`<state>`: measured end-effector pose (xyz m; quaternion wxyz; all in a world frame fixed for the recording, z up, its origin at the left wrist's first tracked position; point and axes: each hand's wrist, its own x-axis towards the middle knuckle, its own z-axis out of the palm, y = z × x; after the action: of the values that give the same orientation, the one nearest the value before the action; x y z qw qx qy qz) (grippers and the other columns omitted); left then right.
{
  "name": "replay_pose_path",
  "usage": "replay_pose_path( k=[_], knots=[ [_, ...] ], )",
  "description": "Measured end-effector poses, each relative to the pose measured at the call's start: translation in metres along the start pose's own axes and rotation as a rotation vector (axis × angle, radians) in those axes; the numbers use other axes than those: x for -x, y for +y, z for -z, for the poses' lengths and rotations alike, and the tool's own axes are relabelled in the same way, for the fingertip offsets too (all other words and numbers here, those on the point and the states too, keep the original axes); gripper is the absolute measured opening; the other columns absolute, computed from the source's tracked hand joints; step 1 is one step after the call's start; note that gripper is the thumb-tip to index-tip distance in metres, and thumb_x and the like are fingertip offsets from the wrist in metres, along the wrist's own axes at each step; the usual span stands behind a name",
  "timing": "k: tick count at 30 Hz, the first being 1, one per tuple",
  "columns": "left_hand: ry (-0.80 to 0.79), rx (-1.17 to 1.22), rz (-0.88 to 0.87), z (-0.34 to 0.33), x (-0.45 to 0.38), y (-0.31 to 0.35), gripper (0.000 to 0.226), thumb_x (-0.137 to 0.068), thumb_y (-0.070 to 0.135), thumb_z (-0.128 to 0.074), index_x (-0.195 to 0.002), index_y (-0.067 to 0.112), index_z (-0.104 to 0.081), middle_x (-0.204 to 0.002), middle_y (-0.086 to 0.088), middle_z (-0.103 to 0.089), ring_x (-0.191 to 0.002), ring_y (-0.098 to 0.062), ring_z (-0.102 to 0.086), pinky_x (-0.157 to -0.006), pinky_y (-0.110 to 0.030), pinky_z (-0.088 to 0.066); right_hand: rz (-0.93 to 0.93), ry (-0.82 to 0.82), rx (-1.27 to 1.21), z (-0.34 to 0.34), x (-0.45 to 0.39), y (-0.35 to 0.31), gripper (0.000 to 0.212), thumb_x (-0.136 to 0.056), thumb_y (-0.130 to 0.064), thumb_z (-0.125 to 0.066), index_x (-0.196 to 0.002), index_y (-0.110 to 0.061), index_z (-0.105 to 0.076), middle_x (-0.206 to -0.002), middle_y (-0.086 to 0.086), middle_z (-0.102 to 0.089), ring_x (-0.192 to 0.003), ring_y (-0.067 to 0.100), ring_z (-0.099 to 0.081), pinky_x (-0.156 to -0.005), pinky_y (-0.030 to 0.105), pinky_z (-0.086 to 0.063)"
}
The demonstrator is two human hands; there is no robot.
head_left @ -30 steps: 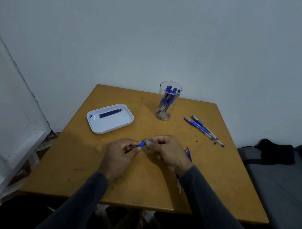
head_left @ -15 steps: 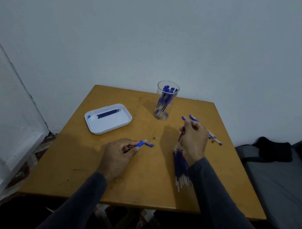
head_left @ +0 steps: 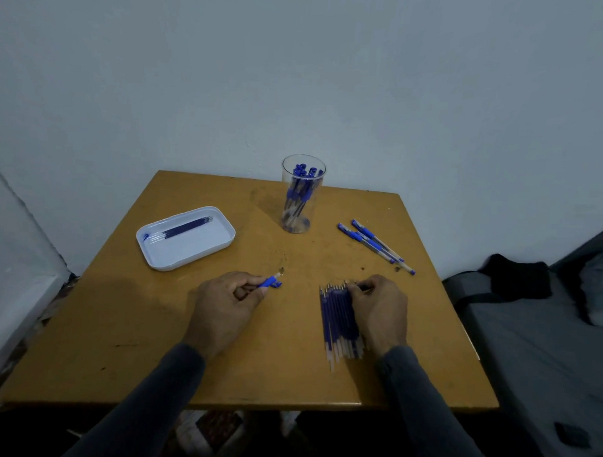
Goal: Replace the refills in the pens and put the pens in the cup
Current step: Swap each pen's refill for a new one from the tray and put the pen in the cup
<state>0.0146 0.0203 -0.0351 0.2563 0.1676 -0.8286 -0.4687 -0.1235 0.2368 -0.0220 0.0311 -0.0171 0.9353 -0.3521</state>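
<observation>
Wooden table [head_left: 220, 369], blue-gripped pen [head_left: 269, 282] — left hand [head_left: 227, 306]

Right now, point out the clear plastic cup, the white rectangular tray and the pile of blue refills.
clear plastic cup [head_left: 299, 207]: head view, side wall.
white rectangular tray [head_left: 203, 250]: head view, bare floor.
pile of blue refills [head_left: 336, 318]: head view, middle.

A square wooden table [head_left: 425, 369] with an ochre top stands against a plain pale wall [head_left: 298, 74]. A white panel [head_left: 15, 269] leans at left. A grey upholstered surface [head_left: 528, 356] carrying a black cloth [head_left: 517, 277] sits at right. Lighting is dim.
</observation>
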Motion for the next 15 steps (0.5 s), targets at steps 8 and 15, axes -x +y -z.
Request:
replay_pose_path(
  k=[8, 15],
  knots=[
    [0.006, -0.04, -0.048, -0.0076, 0.0016, 0.0009, 0.024, -0.086, 0.019, -0.078, -0.11, 0.024, -0.076, -0.09, 0.017, -0.072, -0.08, -0.006, -0.066, -0.068, -0.023, -0.057, 0.049, -0.013, 0.037, 0.0009, 0.0031, 0.0024, 0.015, -0.1, -0.033, -0.062, -0.108, -0.024, -0.071, -0.094, -0.009, -0.067, -0.082, 0.003, -0.06, -0.076, 0.027, -0.057],
    [-0.004, -0.053, -0.05, -0.0064, 0.0028, 0.0016, 0.025, -0.087, 0.02, -0.077, -0.111, 0.025, -0.075, -0.091, 0.019, -0.07, -0.081, -0.005, -0.065, -0.067, -0.018, -0.055, 0.096, 0.003, 0.065, -0.0001, 0.0064, 0.0018, 0.015, -0.1, -0.031, -0.062, -0.106, -0.024, -0.072, -0.094, -0.008, -0.068, -0.083, 0.004, -0.062, -0.078, 0.029, -0.059]
  ],
)
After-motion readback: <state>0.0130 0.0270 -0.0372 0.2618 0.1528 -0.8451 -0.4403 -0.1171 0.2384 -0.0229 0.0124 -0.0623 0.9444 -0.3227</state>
